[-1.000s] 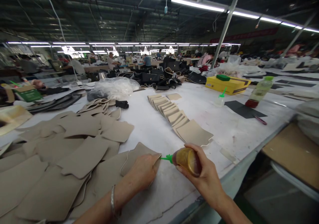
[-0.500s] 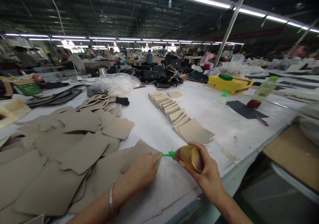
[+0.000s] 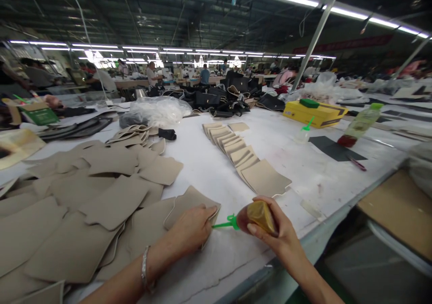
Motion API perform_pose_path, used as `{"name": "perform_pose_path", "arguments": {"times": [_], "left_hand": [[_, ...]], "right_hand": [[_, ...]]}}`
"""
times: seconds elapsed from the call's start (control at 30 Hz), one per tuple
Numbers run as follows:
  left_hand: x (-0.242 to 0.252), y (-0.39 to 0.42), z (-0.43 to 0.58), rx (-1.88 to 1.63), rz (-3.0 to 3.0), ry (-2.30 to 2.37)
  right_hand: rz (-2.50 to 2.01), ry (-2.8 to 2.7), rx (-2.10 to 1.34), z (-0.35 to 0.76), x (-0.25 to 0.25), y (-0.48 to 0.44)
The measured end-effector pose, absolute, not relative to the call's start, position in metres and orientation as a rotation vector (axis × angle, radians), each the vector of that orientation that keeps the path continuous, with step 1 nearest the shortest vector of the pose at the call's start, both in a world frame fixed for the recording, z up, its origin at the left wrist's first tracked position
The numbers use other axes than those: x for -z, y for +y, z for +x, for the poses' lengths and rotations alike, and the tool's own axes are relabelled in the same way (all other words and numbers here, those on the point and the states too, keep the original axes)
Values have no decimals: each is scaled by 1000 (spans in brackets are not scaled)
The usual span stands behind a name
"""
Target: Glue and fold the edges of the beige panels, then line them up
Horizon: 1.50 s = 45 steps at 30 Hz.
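Observation:
My left hand (image 3: pixel 192 226) grips the right edge of a taupe leather-like piece (image 3: pixel 192 201), thumb and fingers closed round it. In my right hand (image 3: pixel 275 227) is a squeeze bottle (image 3: pixel 252 217) of amber liquid, lying sideways with its thin green nozzle (image 3: pixel 224 223) pointing left. The nozzle tip meets the piece's edge just beside my left fingers; whether it touches is too small to tell. To the left spreads a loose heap of similar taupe pieces (image 3: pixel 111 200). Beyond my hands lies a fanned row of pieces (image 3: pixel 232 148), overlapping one another.
At the back right stand a yellow box (image 3: pixel 315 115) with a green block on top, a small green-nozzled bottle (image 3: pixel 303 135) and a tilted plastic bottle (image 3: pixel 361 124). A black sheet (image 3: pixel 332 148) lies near them. Black bags (image 3: pixel 209 99) and clear plastic (image 3: pixel 157 111) fill the table's far side.
The nozzle tip has moved down along the piece's right edge, toward me, and the bottle has tilted slightly. My left hand still grips the same piece.

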<state>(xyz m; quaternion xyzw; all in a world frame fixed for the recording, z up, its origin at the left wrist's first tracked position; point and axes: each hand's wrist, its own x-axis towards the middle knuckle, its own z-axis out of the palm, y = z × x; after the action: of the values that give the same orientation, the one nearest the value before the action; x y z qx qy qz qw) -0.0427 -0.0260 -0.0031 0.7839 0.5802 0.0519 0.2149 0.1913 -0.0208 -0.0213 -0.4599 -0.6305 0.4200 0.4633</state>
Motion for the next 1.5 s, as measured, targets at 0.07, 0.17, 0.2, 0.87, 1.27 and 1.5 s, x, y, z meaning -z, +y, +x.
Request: {"name": "perform_pose_path", "arguments": {"times": [0.07, 0.17, 0.2, 0.87, 1.27, 1.5], "left_hand": [[5, -28, -44, -169, 2176, 1596], [7, -30, -47, -184, 2187, 1578], [7, -31, -47, -182, 2187, 1574], [11, -35, -50, -142, 2200, 1562], [8, -37, -50, -129, 2187, 1571], [11, -36, -52, -155, 2188, 1540]], "right_hand": [[-1110, -1522, -1108, 191, 21, -23], [-1139, -1478, -1044, 190, 20, -24], [-1148, -1473, -1026, 189, 20, -25], [-1148, -1442, -1193, 183, 28, -53], [-1071, -1445, -1289, 185, 36, -56], [-1135, -1377, -1138, 187, 42, -52]]}}
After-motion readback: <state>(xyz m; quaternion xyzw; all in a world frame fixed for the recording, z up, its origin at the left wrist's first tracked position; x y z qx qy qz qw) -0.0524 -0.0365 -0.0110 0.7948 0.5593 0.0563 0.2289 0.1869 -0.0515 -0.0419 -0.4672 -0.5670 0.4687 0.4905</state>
